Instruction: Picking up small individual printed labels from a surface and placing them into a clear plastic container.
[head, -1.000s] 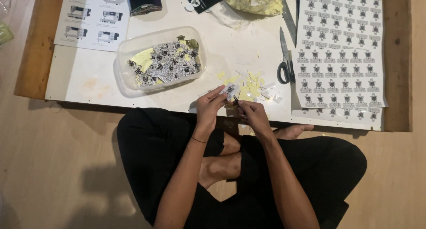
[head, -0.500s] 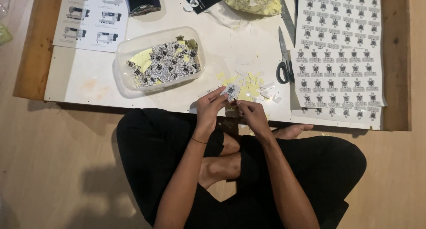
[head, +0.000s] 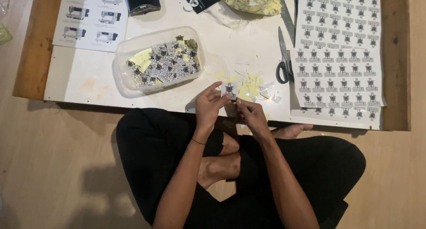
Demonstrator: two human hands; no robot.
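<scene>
Tub [head: 133, 56] left, scissors [head: 282, 62] right, bare tabletop [head: 84, 78] between

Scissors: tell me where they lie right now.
In the head view the scissors lie flat on the white tabletop, right of centre, along the left edge of the sticker sheets, just beyond the yellow paper scraps.

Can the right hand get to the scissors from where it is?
Probably yes: the scissors lie flat on the table just beyond the right hand, only paper scraps between. It would first drop the sticker.
</scene>
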